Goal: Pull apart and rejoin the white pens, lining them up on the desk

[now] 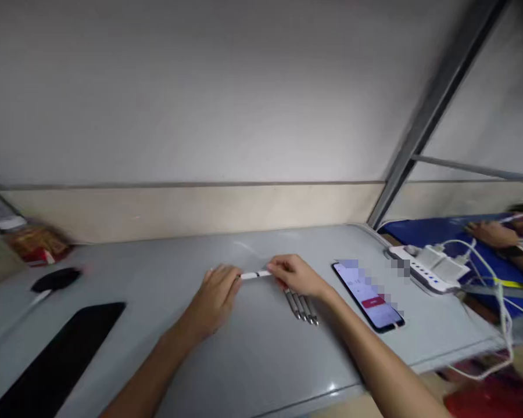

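Between my two hands a slim white pen (pixel 251 275) with dark bands is held level, just over the grey table (pixel 253 360). My left hand (pixel 217 295) is closed around its left end, which the fingers hide. At the other end, the thumb and fingers of my right hand (pixel 297 275) pinch it. Several grey pens (pixel 300 306) with silver tips lie side by side just below my right hand, their upper ends partly covered by it.
Right of my right arm lies a phone (pixel 366 296) with a lit screen. Beyond it is a white power strip (pixel 425 270) with plugs and cables. A dark flat panel (pixel 61 360), a black round object (pixel 56 280) and a snack-like packet (pixel 39 244) lie left. Another person's hands (pixel 494 234) appear far right.
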{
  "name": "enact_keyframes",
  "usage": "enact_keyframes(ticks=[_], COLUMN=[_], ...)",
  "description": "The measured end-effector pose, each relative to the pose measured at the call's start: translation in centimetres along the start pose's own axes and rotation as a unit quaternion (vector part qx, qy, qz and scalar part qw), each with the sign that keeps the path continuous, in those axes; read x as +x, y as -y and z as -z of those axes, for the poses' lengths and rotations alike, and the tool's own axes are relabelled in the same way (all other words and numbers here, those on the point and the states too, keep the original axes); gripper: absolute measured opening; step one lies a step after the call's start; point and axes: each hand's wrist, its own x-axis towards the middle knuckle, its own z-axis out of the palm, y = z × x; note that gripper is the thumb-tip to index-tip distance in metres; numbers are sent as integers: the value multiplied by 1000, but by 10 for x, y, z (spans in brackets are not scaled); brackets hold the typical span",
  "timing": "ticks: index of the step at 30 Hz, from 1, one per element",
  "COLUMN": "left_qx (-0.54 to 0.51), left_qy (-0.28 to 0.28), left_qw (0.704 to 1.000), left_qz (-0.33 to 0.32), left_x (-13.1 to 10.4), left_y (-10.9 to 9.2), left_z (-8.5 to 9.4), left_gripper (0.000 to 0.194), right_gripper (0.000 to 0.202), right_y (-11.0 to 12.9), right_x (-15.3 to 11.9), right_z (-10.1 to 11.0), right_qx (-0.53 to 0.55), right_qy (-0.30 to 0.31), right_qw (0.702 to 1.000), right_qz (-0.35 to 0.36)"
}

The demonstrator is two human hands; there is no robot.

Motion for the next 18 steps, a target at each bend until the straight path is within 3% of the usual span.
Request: enact_keyframes(ticks=[5, 8, 11, 14, 16, 18], left_qx=[-6, -9, -7, -9, -11, -12], left_qy=[-2, 0, 0, -5, -7, -7], left_qw=[1000, 1000, 1000, 1000, 1000, 1000], left_qz=[1, 4, 7, 10, 12, 11], left_x=[-2, -1, 0, -1, -1, -1], left_y=[1, 1, 0, 1, 2, 2], left_z=[-3, -3, -2, -2, -2, -2], left_gripper=[27, 28, 28, 27, 28, 29], right_gripper=[30, 28, 41, 32, 36, 24], right_y=[-1, -2, -1, -1, 0, 0], right_x=[1, 0, -1, -1, -1, 0], right_z=[0, 0, -1, -1, 0, 0], right_qx=[33, 33, 24, 29, 25, 13], right_qy=[-17, 3, 20, -9, -27, -23], right_qw=[999, 999, 1000, 999, 997, 998], right_qz=[40, 33, 0, 40, 66, 57])
